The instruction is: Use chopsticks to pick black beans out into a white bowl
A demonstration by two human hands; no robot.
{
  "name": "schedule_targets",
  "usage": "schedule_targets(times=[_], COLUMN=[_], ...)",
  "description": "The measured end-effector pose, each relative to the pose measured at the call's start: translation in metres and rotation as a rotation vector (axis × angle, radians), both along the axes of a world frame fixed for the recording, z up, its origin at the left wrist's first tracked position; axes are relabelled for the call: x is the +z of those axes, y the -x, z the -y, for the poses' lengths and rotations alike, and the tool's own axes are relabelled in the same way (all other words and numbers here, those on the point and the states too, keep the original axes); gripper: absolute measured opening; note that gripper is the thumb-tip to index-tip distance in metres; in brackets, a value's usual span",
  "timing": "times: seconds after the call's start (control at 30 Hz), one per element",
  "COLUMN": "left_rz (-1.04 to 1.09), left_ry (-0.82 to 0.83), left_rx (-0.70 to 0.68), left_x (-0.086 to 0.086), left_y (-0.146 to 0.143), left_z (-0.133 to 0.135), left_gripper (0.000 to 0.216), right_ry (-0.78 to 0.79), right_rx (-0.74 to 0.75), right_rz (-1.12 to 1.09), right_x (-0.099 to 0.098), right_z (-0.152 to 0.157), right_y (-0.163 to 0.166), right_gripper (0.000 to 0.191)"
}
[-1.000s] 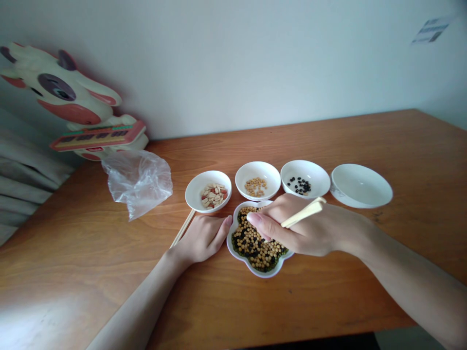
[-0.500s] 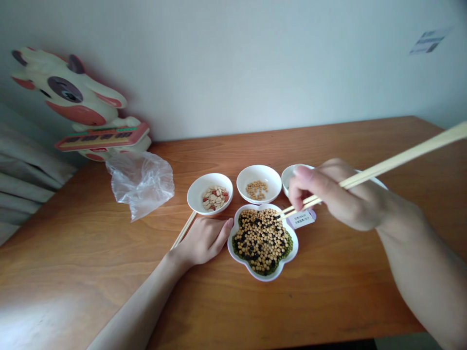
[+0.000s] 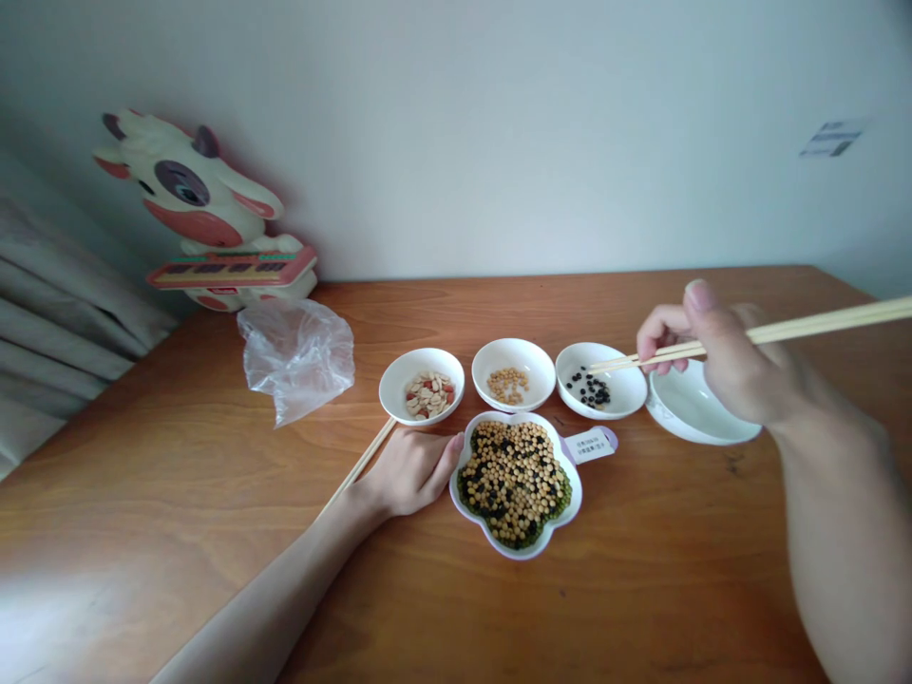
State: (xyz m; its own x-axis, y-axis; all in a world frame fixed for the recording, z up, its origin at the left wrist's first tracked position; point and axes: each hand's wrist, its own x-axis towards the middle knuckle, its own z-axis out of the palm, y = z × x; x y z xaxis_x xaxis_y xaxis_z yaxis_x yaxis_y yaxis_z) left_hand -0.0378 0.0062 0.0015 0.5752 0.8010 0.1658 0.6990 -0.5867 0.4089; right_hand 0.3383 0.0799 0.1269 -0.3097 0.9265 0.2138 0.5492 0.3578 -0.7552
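Two wooden chopsticks (image 3: pixel 798 329) are pinched in my right hand (image 3: pixel 733 351), which is closed around them. Their tips reach into a white bowl (image 3: pixel 619 399) of black beans (image 3: pixel 590 388); whether they grip a bean is too small to tell. Beside a flower-shaped dish (image 3: pixel 456 494), my left hand (image 3: pixel 413 470) lies knuckles up, its thumb on the rim and its other fingers curled mostly out of sight. Yellow soybeans (image 3: pixel 517 513), black beans and small green beans fill the dish. Its purple handle (image 3: pixel 607 438) bears a printed label (image 3: pixel 590 444).
More white bowls hold pale and reddish seeds (image 3: pixel 428 394) and soybeans (image 3: pixel 508 385); another bowl (image 3: pixel 702 404) sits partly behind my right hand. Other chopsticks (image 3: pixel 360 464) lie by my left hand. A plastic bag (image 3: pixel 299 356) and a cow-shaped toy keyboard (image 3: pixel 228 218) are at the left.
My right hand has moved the chopsticks rightward, from above the flower-shaped dish to the bowl of black beans. My left hand stays at the dish; the view has shifted slightly.
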Motion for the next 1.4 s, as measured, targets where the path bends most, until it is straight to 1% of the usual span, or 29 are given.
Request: schedule_targets(times=[0.07,0.23,0.4,0.5,0.67,0.8,0.97,1.13,1.23,1.3,1.4], left_rz=[0.021,0.071,0.095,0.076,0.071,0.072,0.100,0.101,0.103,0.101,0.088], left_ry=[0.001,0.056,0.083,0.111,0.129,0.153,0.133,0.086,0.080,0.074,0.084], left_rx=[0.009,0.027,-0.002,-0.024,-0.079,-0.018,0.025,0.063,0.051,0.044,0.041], left_x=[-0.002,-0.007,-0.006,-0.003,0.002,0.003,-0.001,-0.002,-0.004,-0.006,-0.006], left_y=[-0.004,-0.017,-0.027,-0.027,-0.019,-0.013,-0.012,-0.014,-0.013,-0.013,-0.012], left_z=[-0.001,-0.001,-0.002,-0.004,-0.003,0.001,0.004,0.004,0.004,0.003,0.003], left_gripper=[0.053,0.055,0.050,0.049,0.048,0.048,0.050,0.052,0.052,0.052,0.050], right_ry=[0.039,-0.001,0.039,0.047,-0.001,-0.010,0.020,0.093,0.128,0.166,0.270], right_rx=[0.052,0.129,0.113,0.093,0.072,0.114,0.199,0.241,0.260,0.300,0.333], right_rz=[-0.124,-0.272,-0.568,-0.650,-0.614,-0.573,-0.530,-0.486,-0.424,-0.396,-0.416], right_x=[-0.012,-0.041,-0.061,-0.070,-0.081,-0.086,-0.091,-0.095,-0.095,-0.092,-0.089], right_z=[0.005,0.018,0.029,0.035,0.042,0.045,0.051,0.057,0.059,0.059,0.056], right_y=[-0.001,-0.001,0.011,0.020,0.036,0.043,0.051,0.060,0.063,0.063,0.060], right_gripper=[0.077,0.082,0.079,0.079,0.074,0.074,0.075,0.077,0.070,0.067,0.072])
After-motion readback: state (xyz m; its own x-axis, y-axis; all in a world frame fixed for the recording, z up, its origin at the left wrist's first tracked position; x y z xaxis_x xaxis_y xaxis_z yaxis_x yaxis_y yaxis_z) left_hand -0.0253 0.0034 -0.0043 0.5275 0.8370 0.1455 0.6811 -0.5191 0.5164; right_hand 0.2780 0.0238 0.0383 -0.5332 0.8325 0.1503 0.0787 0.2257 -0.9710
